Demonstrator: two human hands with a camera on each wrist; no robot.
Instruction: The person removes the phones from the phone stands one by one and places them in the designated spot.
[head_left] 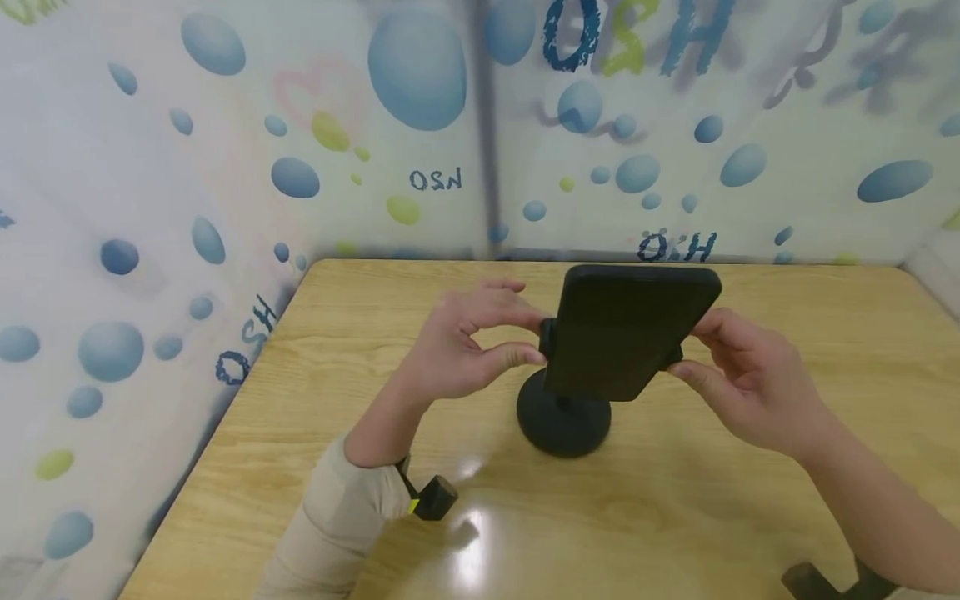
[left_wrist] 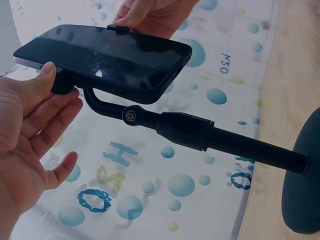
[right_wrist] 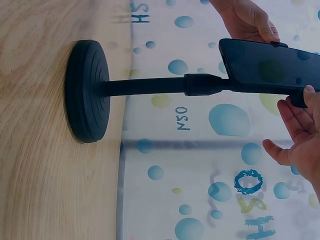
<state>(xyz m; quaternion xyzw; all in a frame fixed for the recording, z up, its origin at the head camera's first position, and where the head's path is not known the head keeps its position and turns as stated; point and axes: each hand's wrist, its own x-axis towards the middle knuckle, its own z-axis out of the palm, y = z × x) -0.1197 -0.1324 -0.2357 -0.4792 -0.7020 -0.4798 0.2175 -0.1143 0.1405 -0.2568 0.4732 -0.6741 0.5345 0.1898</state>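
A black smartphone (head_left: 630,333) sits tilted in the clamp of a black phone stand (head_left: 564,417), its dark screen toward the head camera. My left hand (head_left: 480,342) pinches the clamp's left jaw between thumb and fingers at the phone's edge. On the opposite edge, my right hand (head_left: 753,383) pinches the other jaw. In the left wrist view a bent arm with a pivot joins the stand's pole (left_wrist: 255,147) behind the phone. The round base (right_wrist: 87,92) stands on the table, as the right wrist view shows.
The wooden table (head_left: 300,417) reaches back to a pale curtain (head_left: 420,200) printed with blue and green drops and lettering. Each wrist wears a strap with a small dark block (head_left: 437,497). Light glares off the table's front part.
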